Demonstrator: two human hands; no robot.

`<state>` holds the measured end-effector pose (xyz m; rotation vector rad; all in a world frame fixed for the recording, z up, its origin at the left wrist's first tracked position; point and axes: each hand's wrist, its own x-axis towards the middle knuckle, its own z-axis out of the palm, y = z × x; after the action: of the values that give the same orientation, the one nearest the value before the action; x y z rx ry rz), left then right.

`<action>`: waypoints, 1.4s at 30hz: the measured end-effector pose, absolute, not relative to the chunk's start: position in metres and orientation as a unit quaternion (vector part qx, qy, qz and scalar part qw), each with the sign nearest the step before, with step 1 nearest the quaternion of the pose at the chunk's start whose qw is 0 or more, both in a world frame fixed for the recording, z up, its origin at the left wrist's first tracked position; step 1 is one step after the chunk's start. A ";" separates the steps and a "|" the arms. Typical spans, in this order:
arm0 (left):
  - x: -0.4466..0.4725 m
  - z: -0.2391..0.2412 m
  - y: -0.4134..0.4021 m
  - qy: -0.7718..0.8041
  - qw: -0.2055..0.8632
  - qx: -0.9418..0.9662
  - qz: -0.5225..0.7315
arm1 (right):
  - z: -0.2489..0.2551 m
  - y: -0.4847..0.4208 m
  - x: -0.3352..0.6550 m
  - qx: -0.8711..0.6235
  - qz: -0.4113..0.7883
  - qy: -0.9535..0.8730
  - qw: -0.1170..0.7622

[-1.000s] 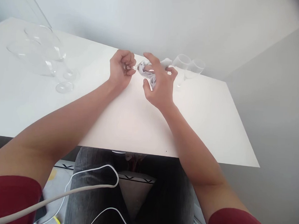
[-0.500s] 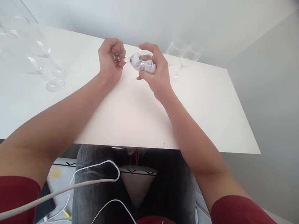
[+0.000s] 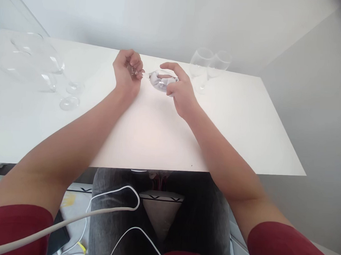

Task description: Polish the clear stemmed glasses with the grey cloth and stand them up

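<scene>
A stemmed glass [image 3: 152,83] lies sideways between my hands above the table, its bowl toward the right. My left hand [image 3: 128,71] is closed round its foot and stem end. Inside the bowl sits a crumpled white cloth [image 3: 158,80]. My right hand [image 3: 181,89] is at the bowl's mouth, with some fingers inside against the cloth. The index finger arches above the bowl and the thumb bends near the rim. The exact grip of the right fingertips is partly hidden.
Two large wine glasses [image 3: 44,64] lie on their sides at the left of the white table [image 3: 152,141]. Two upright glasses [image 3: 201,64] stand at the back right, near the wall. A white cable [image 3: 107,208] loops in front of my lap.
My right hand has shifted slightly relative to the bowl, and the cloth that showed at its mouth now sits deeper inside. My left hand keeps its hold; the whole view has shifted a little.
</scene>
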<state>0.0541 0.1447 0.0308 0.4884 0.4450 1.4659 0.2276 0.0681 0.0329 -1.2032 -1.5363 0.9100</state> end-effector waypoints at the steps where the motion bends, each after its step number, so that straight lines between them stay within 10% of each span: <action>1: 0.052 0.030 0.146 0.188 0.706 0.200 0.653 | 0.031 0.070 0.227 -0.483 0.396 -0.612 0.485; 42: 0.078 0.027 0.123 0.187 0.721 0.298 0.596 | 0.025 0.053 0.187 -0.355 0.394 -0.688 0.496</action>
<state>0.0785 0.1225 0.0266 0.6593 0.4142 1.3173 0.1872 0.0534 0.0252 -0.8607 -1.6658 0.9541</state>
